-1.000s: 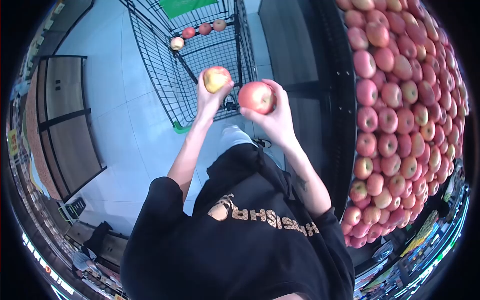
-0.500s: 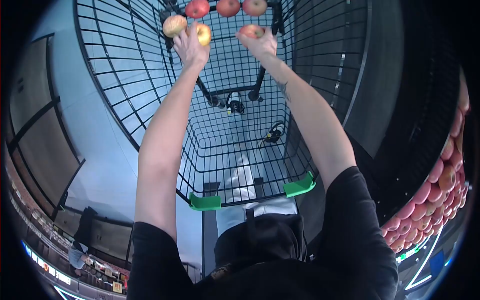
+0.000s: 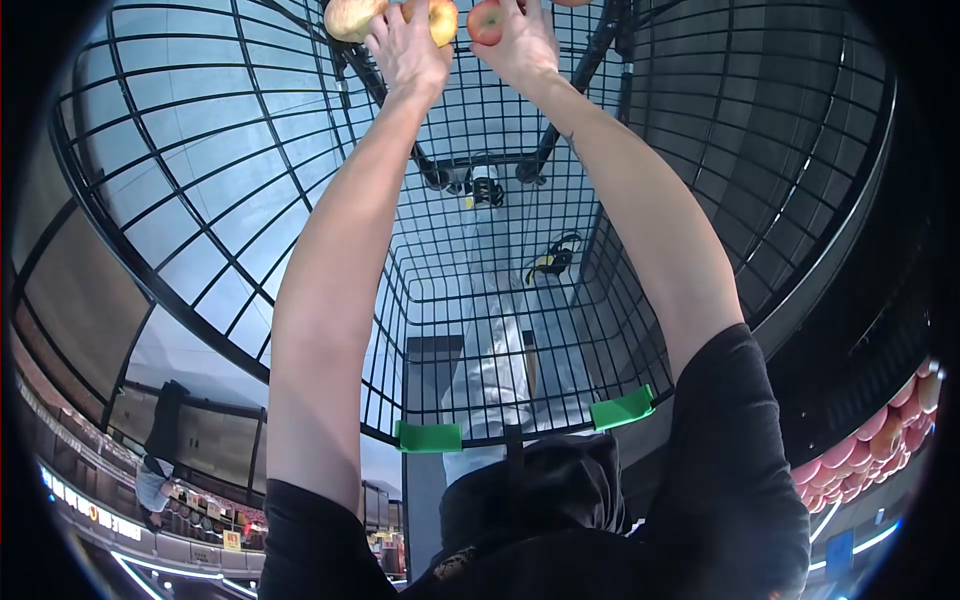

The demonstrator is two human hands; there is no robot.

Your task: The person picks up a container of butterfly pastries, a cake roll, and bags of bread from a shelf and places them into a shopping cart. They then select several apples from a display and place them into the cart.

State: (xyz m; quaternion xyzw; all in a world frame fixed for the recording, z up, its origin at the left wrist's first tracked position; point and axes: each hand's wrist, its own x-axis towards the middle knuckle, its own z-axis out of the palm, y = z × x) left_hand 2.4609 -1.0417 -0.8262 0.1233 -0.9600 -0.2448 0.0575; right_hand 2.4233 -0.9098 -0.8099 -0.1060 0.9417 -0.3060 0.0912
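Observation:
Both arms reach forward into a black wire shopping cart (image 3: pixel 470 275). My left hand (image 3: pixel 410 55) is closed around a yellow apple (image 3: pixel 443 22) at the top of the view. A pale yellow-red apple (image 3: pixel 352 18) sits just left of that hand, near its fingers. My right hand (image 3: pixel 527 48) grips a red apple (image 3: pixel 486 22), its fingertips cut off by the upper edge. Between the two held apples is a narrow gap. Part of another apple (image 3: pixel 572 2) shows at the top edge, right of my right hand.
Green clips (image 3: pixel 428 437) sit on the cart's near rim. Through the mesh I see shoes (image 3: pixel 484 188) on the floor. Many pinkish apples (image 3: pixel 870 445) are piled on a dark display at the right. A person (image 3: pixel 155 485) is far off at the lower left.
My hands have come closer together, each still with its apple. The view has shifted, so the row of red apples at the top is mostly out of frame.

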